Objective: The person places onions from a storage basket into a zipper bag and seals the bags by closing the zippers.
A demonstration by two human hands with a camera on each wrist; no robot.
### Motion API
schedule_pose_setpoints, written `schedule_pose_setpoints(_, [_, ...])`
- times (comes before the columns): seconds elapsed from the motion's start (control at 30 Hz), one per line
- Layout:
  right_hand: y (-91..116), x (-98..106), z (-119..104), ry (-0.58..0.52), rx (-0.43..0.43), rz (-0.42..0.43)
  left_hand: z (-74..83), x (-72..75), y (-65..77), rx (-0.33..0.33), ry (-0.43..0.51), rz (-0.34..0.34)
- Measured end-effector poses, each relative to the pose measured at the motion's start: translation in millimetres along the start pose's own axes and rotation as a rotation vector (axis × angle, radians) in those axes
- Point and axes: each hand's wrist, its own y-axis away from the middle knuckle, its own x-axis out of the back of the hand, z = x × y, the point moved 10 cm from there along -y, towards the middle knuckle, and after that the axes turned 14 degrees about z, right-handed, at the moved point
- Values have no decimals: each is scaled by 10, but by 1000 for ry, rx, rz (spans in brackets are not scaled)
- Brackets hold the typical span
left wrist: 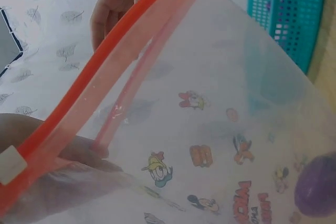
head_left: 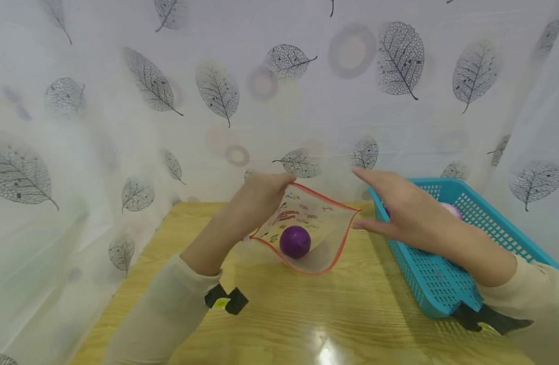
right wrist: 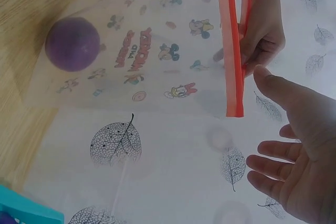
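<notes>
A clear zip bag (head_left: 327, 223) with an orange-red rim and printed cartoon figures stands on the table, its mouth spread wide. Inside it lies a purple ball (head_left: 295, 242), which also shows through the plastic in the right wrist view. My left hand (head_left: 256, 203) grips the bag's rim at the upper left edge. To the right of the bag, my right hand (head_left: 405, 208) holds nothing; its fingers are extended and the thumb is apart from them, near the bag's right corner. A white slider (left wrist: 11, 165) sits on the rim near the left hand.
A blue-green perforated basket (head_left: 425, 299) stands on the right of the wooden table (head_left: 270, 314), under the right forearm. A pink ball (head_left: 452, 210) shows in it, partly hidden. A leaf-patterned white curtain (head_left: 307, 111) hangs behind the table.
</notes>
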Motion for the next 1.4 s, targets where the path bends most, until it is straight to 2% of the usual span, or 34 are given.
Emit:
schedule_pose_setpoints(0.17, [48,43,47,11,15,19,-4,-18,-4,13,-16,-14])
schedule_pose_setpoints(0.37, [134,35,161,52,-37,-56,-17,-37,0,42,-14,-35])
schedule_pose_setpoints(0.67, [249,79,301,90,-103,-88,-38,-59,30,62,21,-50])
schedule_pose_setpoints(0.93, [352,76,473,124,-187,-167,-42,-35,30,58,12,-36])
schedule_pose_setpoints(1.23, [465,141,633,156,-171,-197,-57,-25,22,52,8,-14])
schedule_pose_setpoints(1.4, [562,163,794,152,-258,-232,-50,-34,21,38,18,-1])
